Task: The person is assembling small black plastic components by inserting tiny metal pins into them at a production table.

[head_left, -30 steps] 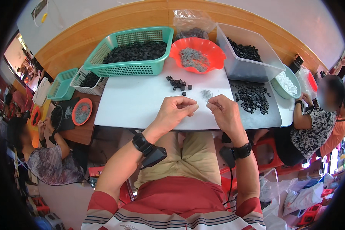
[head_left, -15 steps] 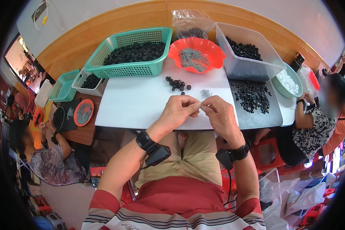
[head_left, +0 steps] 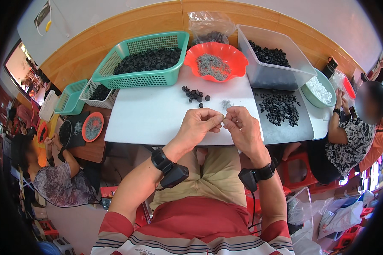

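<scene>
At the near edge of the white desk (head_left: pixel 157 119), the person's left hand (head_left: pixel 198 126) and right hand (head_left: pixel 242 127) meet fingertip to fingertip, both curled closed with the fingers pinching together on something too small to make out between them. Just beyond the hands, toward 12 o'clock, a little heap of small grey metal pieces (head_left: pixel 226 103) lies on the desk, and a short way on toward 11 o'clock sits a loose cluster of small black parts (head_left: pixel 194 94). Farther out at 12 o'clock stands an orange scalloped bowl (head_left: pixel 216 61) filled with more grey metal pieces, with a clear plastic bag (head_left: pixel 210 27) behind it. At 10 o'clock a large green basket (head_left: pixel 142 59) holds a mound of black parts, and at 1 o'clock a clear plastic bin (head_left: pixel 270 63) holds more of the same. At 2 o'clock from the hands, a spread pile of black parts (head_left: pixel 280 108) lies on a grey tray (head_left: pixel 285 131). Each wrist carries a black strap with a small black device. Another person sits at 3 o'clock by a pale green bowl (head_left: pixel 321 89), and a further person sits low at 8 o'clock beside a small orange dish (head_left: pixel 92 126).
</scene>
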A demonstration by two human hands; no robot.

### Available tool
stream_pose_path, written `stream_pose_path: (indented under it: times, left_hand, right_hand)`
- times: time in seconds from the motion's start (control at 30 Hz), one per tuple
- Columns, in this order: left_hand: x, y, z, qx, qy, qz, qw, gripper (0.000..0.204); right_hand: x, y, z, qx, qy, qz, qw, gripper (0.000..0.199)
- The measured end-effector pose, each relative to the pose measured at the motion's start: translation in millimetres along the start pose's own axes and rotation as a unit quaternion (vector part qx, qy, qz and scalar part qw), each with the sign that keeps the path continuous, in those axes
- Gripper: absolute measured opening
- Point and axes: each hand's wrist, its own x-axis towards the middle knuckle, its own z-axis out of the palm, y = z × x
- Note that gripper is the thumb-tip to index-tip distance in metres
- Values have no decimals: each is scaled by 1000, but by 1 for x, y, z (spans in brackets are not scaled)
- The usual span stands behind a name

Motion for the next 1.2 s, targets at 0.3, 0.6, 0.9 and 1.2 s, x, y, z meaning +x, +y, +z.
stream_pose_path:
  times: [0.3, 0.6, 0.9, 1.2]
  left_hand:
    - [-4, 1, 1, 8, -32, 5, 999, 25]
    - [-4, 2, 7, 67, -31, 47, 996, 25]
    - [-7, 2, 15, 90, 9, 73, 993, 23]
    - [-10, 2, 19, 70, 15, 85, 994, 20]
  right_hand:
    - [1, 5, -11, 202, -87, 117, 968, 31]
    - [0, 5, -10, 243, -49, 109, 963, 27]
    - [-5, -1, -8, 77, -9, 46, 996, 18]
    - [-7, -1, -7, 84, -7, 38, 996, 10]
